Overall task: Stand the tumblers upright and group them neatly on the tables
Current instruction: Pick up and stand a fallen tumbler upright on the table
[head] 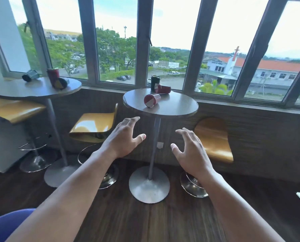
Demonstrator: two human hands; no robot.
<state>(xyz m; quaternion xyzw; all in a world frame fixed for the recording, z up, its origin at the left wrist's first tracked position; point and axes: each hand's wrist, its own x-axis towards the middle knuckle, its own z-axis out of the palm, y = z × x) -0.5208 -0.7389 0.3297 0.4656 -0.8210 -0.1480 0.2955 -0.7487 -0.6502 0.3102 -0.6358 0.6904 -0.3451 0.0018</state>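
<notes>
While both arms stretch forward, the left hand (124, 137) and the right hand (189, 149) hang spread wide and empty, short of the near table (179, 109). Just beyond the fingertips a red tumbler (152, 100) lies on its side; past it a second red one (163, 89) lies tipped against an upright dark tumbler (154, 82). Far off to the left, the other table (23, 91) holds more toppled tumblers (30, 77). This looks like the approach step: next, I'd say, comes closing around the nearest red tumbler and tilting it onto its base.
</notes>
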